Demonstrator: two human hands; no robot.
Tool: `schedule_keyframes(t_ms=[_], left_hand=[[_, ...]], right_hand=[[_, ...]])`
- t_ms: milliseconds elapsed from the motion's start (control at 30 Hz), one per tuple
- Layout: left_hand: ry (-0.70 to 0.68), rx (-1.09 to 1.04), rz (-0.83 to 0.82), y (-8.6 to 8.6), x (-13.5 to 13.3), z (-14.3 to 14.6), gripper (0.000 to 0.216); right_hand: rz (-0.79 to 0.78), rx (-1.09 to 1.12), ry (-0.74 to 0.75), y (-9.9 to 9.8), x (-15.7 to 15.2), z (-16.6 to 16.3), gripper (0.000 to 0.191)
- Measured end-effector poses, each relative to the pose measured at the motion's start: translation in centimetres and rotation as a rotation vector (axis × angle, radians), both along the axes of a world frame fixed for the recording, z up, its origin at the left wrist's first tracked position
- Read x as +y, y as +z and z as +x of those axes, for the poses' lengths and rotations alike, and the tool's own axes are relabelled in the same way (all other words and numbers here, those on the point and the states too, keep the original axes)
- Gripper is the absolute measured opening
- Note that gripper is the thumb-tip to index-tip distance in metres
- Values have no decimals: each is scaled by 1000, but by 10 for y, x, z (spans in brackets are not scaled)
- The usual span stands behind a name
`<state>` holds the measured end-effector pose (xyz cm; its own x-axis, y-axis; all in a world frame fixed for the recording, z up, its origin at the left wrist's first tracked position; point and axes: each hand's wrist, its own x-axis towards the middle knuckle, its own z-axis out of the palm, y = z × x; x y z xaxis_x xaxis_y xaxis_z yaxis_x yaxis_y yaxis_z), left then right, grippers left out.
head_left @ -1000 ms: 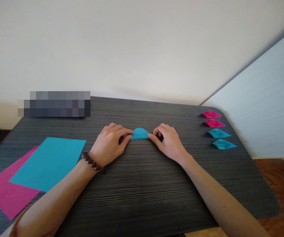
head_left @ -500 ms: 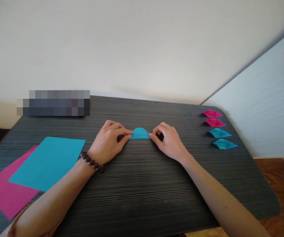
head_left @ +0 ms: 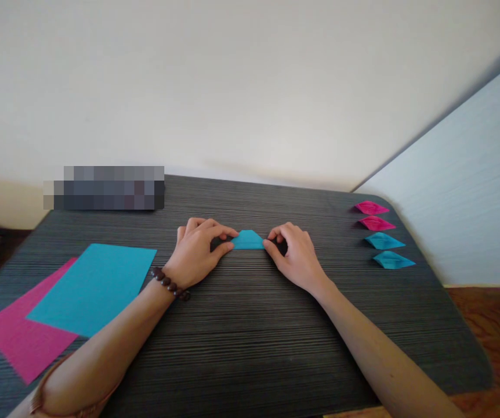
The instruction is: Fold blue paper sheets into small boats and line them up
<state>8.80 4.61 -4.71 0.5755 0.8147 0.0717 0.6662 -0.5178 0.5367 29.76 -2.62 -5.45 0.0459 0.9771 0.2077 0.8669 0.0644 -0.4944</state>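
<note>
A small folded piece of blue paper [head_left: 249,239], with a flat top and slanting sides, lies on the dark table between my hands. My left hand [head_left: 200,247] pinches its left corner between thumb and forefinger. At the opposite corner, the thumb and finger of my right hand [head_left: 296,252] are closed on the paper too. A crease line runs along its lower edge. My fingertips hide both corners.
A flat blue sheet [head_left: 97,284] overlaps a pink sheet [head_left: 32,342] on the left. Two pink folded paper boats [head_left: 372,207] and two blue ones [head_left: 384,241] line the right side. A blurred-out object [head_left: 111,194] stands at the back left against the wall [head_left: 250,87].
The view has shifted slightly, so everything sits a little differently in the picture. Both hands keep hold of the blue paper's corners, and its shape looks the same.
</note>
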Motion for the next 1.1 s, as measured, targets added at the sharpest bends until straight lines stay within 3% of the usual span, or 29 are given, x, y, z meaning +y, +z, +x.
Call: schedule_keyframes(t_ms=[200,467,1100], left_hand=[[-3,-19,24,-1,-1,0,20],[4,-29,33,-1,-2,0,18],[11,0,15,2,-3,0,20]], right_hand=[[75,-80,-9,3,-1,-23,28],[95,-113,-42,3,13,-45,33],[51,-47,58,-3,7,-13,30]])
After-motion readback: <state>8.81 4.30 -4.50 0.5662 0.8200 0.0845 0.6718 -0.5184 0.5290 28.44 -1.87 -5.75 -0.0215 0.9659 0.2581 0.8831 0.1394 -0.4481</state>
